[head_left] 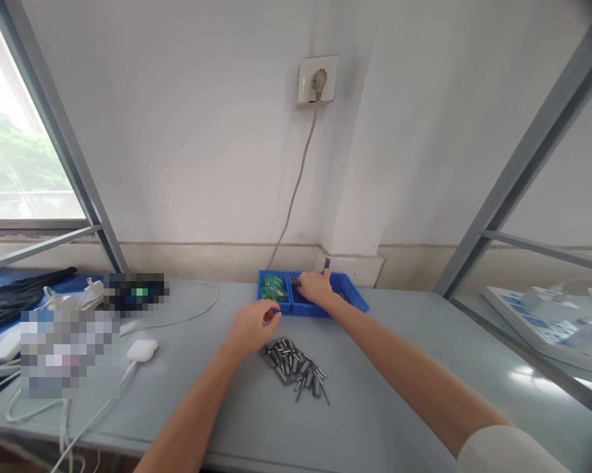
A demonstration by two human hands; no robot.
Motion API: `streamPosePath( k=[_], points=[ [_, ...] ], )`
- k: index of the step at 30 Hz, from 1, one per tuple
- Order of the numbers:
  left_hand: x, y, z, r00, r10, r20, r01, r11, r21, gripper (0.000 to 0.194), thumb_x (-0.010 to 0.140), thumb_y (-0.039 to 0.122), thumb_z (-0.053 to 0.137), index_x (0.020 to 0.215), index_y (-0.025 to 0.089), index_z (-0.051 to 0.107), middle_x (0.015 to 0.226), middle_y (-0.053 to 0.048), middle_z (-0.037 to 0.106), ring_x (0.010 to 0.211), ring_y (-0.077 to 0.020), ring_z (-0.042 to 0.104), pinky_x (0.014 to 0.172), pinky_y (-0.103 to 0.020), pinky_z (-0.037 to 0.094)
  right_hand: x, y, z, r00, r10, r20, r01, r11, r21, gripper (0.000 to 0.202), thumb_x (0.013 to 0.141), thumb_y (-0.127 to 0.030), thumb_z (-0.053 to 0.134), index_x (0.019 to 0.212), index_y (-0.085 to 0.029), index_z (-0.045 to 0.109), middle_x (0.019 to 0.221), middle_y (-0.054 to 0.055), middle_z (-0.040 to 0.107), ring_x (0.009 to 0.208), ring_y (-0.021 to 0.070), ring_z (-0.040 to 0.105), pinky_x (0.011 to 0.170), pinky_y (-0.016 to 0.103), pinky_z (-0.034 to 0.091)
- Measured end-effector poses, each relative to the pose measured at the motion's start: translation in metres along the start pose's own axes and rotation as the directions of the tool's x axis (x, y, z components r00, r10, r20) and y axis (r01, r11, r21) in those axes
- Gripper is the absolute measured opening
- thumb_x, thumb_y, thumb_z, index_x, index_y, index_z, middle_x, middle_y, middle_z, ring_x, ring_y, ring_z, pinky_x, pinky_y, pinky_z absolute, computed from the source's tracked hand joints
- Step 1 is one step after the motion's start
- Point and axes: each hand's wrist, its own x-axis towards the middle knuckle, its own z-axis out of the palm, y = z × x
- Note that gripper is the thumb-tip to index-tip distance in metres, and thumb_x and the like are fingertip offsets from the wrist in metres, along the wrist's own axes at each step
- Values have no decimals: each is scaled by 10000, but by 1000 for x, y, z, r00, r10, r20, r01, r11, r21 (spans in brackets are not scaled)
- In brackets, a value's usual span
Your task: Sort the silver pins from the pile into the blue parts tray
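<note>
Reaching into the right compartment of the blue tray (357,299), the right hand (315,287) curls its grip over small dark parts there; whether it has pinched one I cannot tell. The left hand (250,325) rests half-closed just before the tray's front wall, apparently pinching something small, beside the compartment of green pieces (274,287). A heap of metal pins (294,364) lies near the tabletop's (399,394) middle. Picking one part at a time, fingertips only, would seem wise.

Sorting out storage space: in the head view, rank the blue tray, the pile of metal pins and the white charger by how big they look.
1. blue tray
2. pile of metal pins, spread almost as wide
3. white charger, clearly smallest
</note>
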Motion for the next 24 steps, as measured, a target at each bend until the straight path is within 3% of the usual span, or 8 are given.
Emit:
streamPosePath(
  k=[16, 21, 24],
  points=[
    [0, 0, 0, 1000, -5, 19, 5, 1000, 9, 173, 887, 288, 513, 966, 211, 646, 805, 2, 674, 730, -164, 608, 706, -280, 436, -6, -4, -8, 1000, 11, 0, -11, 999, 53, 205, 858, -184, 536, 947, -130, 712, 1005, 183, 697, 1038, 312, 595, 949, 476, 228],
    [0, 2, -1, 999, -8, 33, 8, 1000, 8, 181, 889, 285, 507, 970, 204, 646, 801, -3, 668, 723, -162, 597, 697, -273, 434, -17, -1, -39, 997, 28, -69, -18, 988, 151, 201, 875, -240, 548, 911, -154, 726, 933, 146, 714, 976, 299, 617, 931, 456, 288],
    [1, 2, -4, 998, -30, 58, 28, 999, 26, 185, 890, 285, 501, 976, 206, 645, 800, -2, 665, 714, -161, 588, 678, -270, 419, -43, -2, -61, 987, -15, -158, 52, 972, 231, 295, 946, -323, 446, 1019, -205, 706, 999, 93, 717, 986, 248, 616, 865, 352, 366]
  ],
)
